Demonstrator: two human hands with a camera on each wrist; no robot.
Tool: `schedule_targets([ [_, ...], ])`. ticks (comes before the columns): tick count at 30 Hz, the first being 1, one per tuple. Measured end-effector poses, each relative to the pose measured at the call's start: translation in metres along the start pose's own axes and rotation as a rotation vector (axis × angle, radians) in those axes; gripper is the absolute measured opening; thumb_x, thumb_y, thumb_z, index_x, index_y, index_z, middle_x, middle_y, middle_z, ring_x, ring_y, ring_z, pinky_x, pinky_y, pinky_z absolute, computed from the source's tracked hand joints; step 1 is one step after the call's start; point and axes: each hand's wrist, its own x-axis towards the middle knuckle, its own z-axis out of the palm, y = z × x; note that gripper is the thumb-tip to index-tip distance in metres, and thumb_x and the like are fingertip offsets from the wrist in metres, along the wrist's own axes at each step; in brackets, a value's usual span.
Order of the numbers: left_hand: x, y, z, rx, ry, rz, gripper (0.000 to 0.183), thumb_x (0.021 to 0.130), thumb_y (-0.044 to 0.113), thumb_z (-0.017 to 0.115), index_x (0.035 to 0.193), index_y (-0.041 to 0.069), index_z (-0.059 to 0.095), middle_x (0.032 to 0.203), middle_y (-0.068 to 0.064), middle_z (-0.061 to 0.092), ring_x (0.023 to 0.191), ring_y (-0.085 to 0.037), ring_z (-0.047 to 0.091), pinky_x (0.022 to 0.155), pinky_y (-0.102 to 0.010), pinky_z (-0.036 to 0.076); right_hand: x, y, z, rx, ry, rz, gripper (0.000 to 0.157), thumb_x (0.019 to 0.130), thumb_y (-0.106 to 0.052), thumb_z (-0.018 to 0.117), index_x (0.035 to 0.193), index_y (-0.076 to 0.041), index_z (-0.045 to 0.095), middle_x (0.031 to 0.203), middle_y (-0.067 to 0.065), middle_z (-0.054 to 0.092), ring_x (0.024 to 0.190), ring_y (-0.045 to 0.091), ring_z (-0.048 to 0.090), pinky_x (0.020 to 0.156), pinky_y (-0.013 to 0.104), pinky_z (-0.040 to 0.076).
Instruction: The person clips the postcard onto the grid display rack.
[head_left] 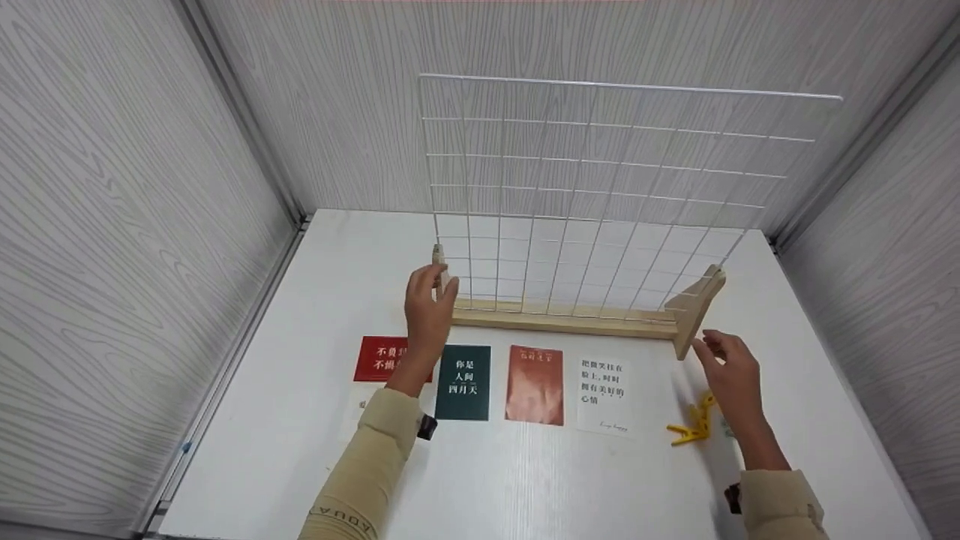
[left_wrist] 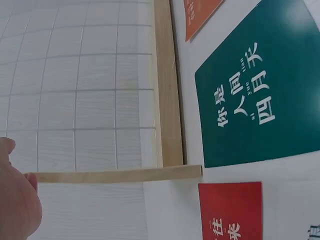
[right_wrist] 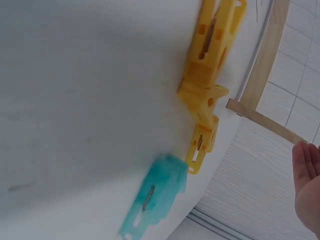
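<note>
A white wire grid panel stands upright in a wooden base with a wooden side piece at each end. My left hand is at the left side piece, thumb and fingers spread around its upper part. In the left wrist view the fingertips meet the wood's end, the thumb apart from it. Beside the right side piece is my right hand, its fingers loosely bent and holding nothing. Whether its fingertips touch the wood, I cannot tell.
In front of the base lie a red card, a green card, an orange-red card and a white card. Yellow clips and a teal clip lie by my right forearm. Grey panels enclose the table.
</note>
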Motion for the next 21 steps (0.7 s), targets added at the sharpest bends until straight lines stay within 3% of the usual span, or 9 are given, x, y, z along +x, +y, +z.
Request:
schedule_targets([
  [5,-0.019,0.013,0.021,0.015,-0.092,0.074,0.027,0.098,0.019,0.067,0.123,0.010,0.064,0.123,-0.006,0.060,0.112,-0.020,0.058,0.096,-0.034,0.052,-0.016,0.006,-0.007,-0.034,-0.113,-0.061,0.036,0.101,-0.029,0.063,0.126,-0.004,0.064,0.115,0.015,0.065,0.105,0.030,0.064,0.081,-0.002,0.035],
  [12,-0.044,0.025,0.061,-0.004,-0.221,0.201,0.025,0.098,0.020,0.067,0.120,0.008,0.067,0.118,-0.006,0.064,0.105,-0.019,0.062,0.090,-0.033,0.054,-0.031,0.009,-0.012,-0.105,-0.242,-0.098,0.034,0.097,-0.027,0.069,0.123,-0.004,0.066,0.113,0.014,0.067,0.099,0.024,0.061,0.078,0.004,0.041],
  [17,-0.058,0.032,0.085,-0.068,-0.387,0.172,0.027,0.100,0.024,0.064,0.124,0.012,0.065,0.122,-0.003,0.063,0.108,-0.023,0.062,0.091,-0.032,0.054,-0.038,0.010,-0.016,-0.137,-0.361,-0.069,0.037,0.096,-0.027,0.070,0.125,-0.004,0.065,0.116,0.015,0.066,0.101,0.027,0.061,0.077,0.009,0.045],
  [21,-0.067,0.037,0.103,-0.062,-0.491,0.130,0.028,0.102,0.026,0.062,0.128,0.015,0.064,0.125,0.000,0.062,0.113,-0.024,0.062,0.095,-0.029,0.053,-0.042,0.012,-0.017,-0.162,-0.403,-0.100,0.038,0.093,-0.021,0.074,0.125,-0.003,0.065,0.117,0.015,0.066,0.100,0.027,0.062,0.078,0.018,0.050],
])
